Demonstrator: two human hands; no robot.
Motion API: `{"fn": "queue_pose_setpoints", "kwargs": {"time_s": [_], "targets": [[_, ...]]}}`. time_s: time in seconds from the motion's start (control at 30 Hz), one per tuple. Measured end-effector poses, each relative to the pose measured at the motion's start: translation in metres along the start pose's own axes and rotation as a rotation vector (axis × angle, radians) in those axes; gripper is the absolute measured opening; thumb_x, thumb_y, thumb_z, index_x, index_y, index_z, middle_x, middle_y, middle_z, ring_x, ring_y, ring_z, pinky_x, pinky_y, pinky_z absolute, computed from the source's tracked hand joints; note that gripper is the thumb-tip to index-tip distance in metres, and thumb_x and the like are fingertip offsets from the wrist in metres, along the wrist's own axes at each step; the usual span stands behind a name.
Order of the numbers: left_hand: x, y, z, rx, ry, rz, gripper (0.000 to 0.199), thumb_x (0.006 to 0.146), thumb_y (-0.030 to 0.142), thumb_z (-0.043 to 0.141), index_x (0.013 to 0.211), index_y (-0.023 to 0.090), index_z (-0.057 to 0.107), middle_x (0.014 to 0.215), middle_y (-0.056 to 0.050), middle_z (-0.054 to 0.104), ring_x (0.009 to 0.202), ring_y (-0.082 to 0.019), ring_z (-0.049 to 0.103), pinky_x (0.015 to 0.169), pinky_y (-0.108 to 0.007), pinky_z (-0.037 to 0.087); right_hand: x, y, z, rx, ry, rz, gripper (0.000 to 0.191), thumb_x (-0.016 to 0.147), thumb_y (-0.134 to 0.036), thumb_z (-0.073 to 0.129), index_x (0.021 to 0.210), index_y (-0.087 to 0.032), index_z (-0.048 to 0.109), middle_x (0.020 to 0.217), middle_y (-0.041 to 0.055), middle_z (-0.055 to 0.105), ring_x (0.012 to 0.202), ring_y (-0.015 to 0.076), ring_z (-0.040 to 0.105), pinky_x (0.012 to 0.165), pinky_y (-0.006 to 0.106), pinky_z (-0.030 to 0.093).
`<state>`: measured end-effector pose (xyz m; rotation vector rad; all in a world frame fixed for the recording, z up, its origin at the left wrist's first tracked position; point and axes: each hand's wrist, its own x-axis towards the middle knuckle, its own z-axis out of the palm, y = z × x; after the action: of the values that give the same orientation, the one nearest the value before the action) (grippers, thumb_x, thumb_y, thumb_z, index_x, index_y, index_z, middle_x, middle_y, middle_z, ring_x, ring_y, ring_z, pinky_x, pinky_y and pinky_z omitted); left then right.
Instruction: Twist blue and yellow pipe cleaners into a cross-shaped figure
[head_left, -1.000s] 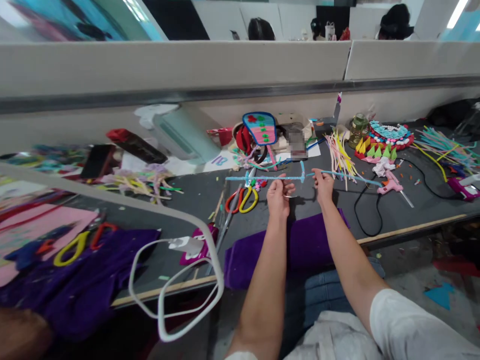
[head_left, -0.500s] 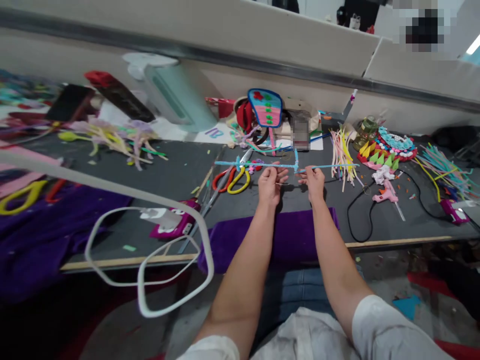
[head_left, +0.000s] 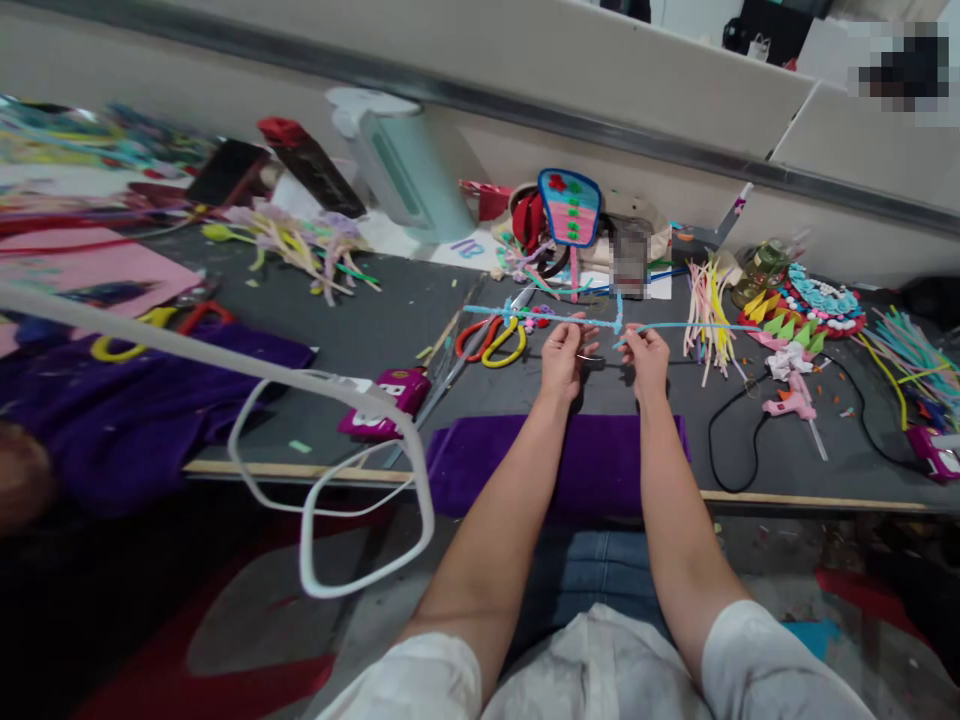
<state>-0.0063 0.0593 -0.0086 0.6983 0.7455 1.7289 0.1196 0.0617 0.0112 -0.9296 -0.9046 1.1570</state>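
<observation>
My left hand pinches a light blue pipe cleaner frame above the dark table. The frame is a long, fuzzy bar with a short piece standing up at its right end and another piece wound around it on the left. Close by, the fingertips of my right hand are closed on a thin blue pipe cleaner, which stretches out to the right. Its left end lies near the frame's corner; whether they touch, I cannot tell. Scissors with red and yellow handles lie left of my hands.
A folded purple cloth lies under my forearms. On the right are loose pipe cleaners and a pink glue gun with a black cord. White glasses-like loops hang at front left, near a magenta power strip. A pale green jug stands behind.
The view has swung left, so everything sits further right in the picture. Both hands keep their hold on the blue pipe cleaners, with little visible movement between them.
</observation>
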Motion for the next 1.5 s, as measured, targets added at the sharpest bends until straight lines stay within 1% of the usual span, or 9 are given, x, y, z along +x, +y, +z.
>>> {"fn": "queue_pose_setpoints", "kwargs": {"time_s": [0.1, 0.2, 0.5, 0.63, 0.8, 0.97, 1.1, 1.23, 1.5], "targets": [[-0.004, 0.002, 0.003, 0.019, -0.007, 0.006, 0.036, 0.071, 0.043, 0.074, 0.098, 0.020, 0.068, 0.098, -0.007, 0.070, 0.092, -0.018, 0.068, 0.071, -0.023, 0.054, -0.004, 0.000, 0.005, -0.028, -0.106, 0.057, 0.023, 0.068, -0.036, 0.068, 0.080, -0.017, 0.062, 0.063, -0.0049, 0.057, 0.049, 0.0047, 0.049, 0.040, 0.015, 0.034], [-0.006, 0.004, 0.006, 0.027, -0.018, 0.013, 0.037, 0.072, 0.043, 0.074, 0.100, 0.019, 0.068, 0.102, -0.008, 0.070, 0.096, -0.019, 0.066, 0.072, -0.024, 0.054, -0.007, -0.001, 0.007, -0.030, -0.120, 0.052, 0.021, 0.068, -0.035, 0.068, 0.073, -0.016, 0.062, 0.058, -0.0060, 0.052, 0.046, 0.0036, 0.043, 0.037, 0.015, 0.029], [-0.008, 0.012, 0.005, -0.100, -0.058, -0.100, 0.036, 0.079, 0.046, 0.064, 0.104, 0.020, 0.065, 0.100, -0.009, 0.070, 0.092, -0.019, 0.066, 0.073, -0.028, 0.054, -0.005, -0.005, 0.004, 0.008, 0.014, -0.049, 0.022, 0.072, -0.037, 0.065, 0.078, -0.016, 0.063, 0.062, -0.0060, 0.050, 0.045, 0.0025, 0.038, 0.037, 0.016, 0.029], [-0.007, 0.014, 0.001, -0.157, -0.036, -0.130, 0.028, 0.077, 0.028, 0.064, 0.104, 0.022, 0.063, 0.099, -0.006, 0.070, 0.084, -0.015, 0.066, 0.072, -0.027, 0.054, -0.003, -0.008, 0.000, 0.010, 0.137, -0.043, 0.021, 0.072, -0.036, 0.063, 0.079, -0.016, 0.062, 0.062, -0.0069, 0.048, 0.043, 0.0014, 0.033, 0.037, 0.016, 0.027], [-0.009, 0.012, 0.000, -0.104, -0.093, -0.115, 0.046, 0.064, 0.008, 0.061, 0.108, 0.022, 0.062, 0.099, -0.005, 0.069, 0.081, -0.014, 0.066, 0.069, -0.025, 0.054, 0.003, -0.013, -0.012, 0.053, 0.281, -0.020, 0.020, 0.074, -0.034, 0.063, 0.081, -0.016, 0.063, 0.058, -0.0077, 0.045, 0.042, 0.0023, 0.031, 0.037, 0.018, 0.023], [-0.011, 0.012, 0.002, -0.096, -0.085, -0.119, 0.044, 0.069, 0.010, 0.061, 0.111, 0.021, 0.060, 0.099, -0.005, 0.069, 0.084, -0.015, 0.067, 0.071, -0.026, 0.055, 0.004, -0.015, -0.016, 0.032, 0.314, -0.034, 0.022, 0.074, -0.036, 0.063, 0.082, -0.016, 0.065, 0.058, -0.0075, 0.045, 0.042, 0.0019, 0.030, 0.038, 0.017, 0.022], [-0.012, 0.015, 0.003, -0.112, -0.075, -0.134, 0.032, 0.080, 0.027, 0.061, 0.112, 0.022, 0.059, 0.100, -0.006, 0.069, 0.083, -0.015, 0.068, 0.072, -0.025, 0.055, 0.005, -0.016, -0.016, -0.014, 0.297, -0.032, 0.025, 0.075, -0.039, 0.063, 0.084, -0.016, 0.064, 0.060, -0.0077, 0.045, 0.041, 0.0014, 0.027, 0.038, 0.017, 0.021], [-0.011, 0.015, 0.002, -0.149, -0.003, -0.145, 0.032, 0.084, 0.046, 0.058, 0.102, 0.019, 0.060, 0.097, -0.007, 0.068, 0.081, -0.015, 0.068, 0.070, -0.025, 0.055, 0.007, -0.017, -0.021, -0.016, 0.353, -0.042, 0.026, 0.075, -0.042, 0.063, 0.083, -0.016, 0.062, 0.060, -0.0079, 0.045, 0.040, 0.0011, 0.027, 0.037, 0.017, 0.021], [-0.008, 0.011, -0.001, -0.187, 0.185, -0.111, 0.026, 0.072, 0.034, 0.075, 0.083, 0.017, 0.059, 0.079, -0.001, 0.068, 0.060, -0.007, 0.062, 0.059, -0.018, 0.052, 0.008, -0.020, -0.026, -0.011, 0.394, -0.090, 0.030, 0.072, -0.046, 0.066, 0.078, -0.017, 0.060, 0.059, -0.0070, 0.046, 0.041, 0.0018, 0.030, 0.036, 0.017, 0.022]]}}
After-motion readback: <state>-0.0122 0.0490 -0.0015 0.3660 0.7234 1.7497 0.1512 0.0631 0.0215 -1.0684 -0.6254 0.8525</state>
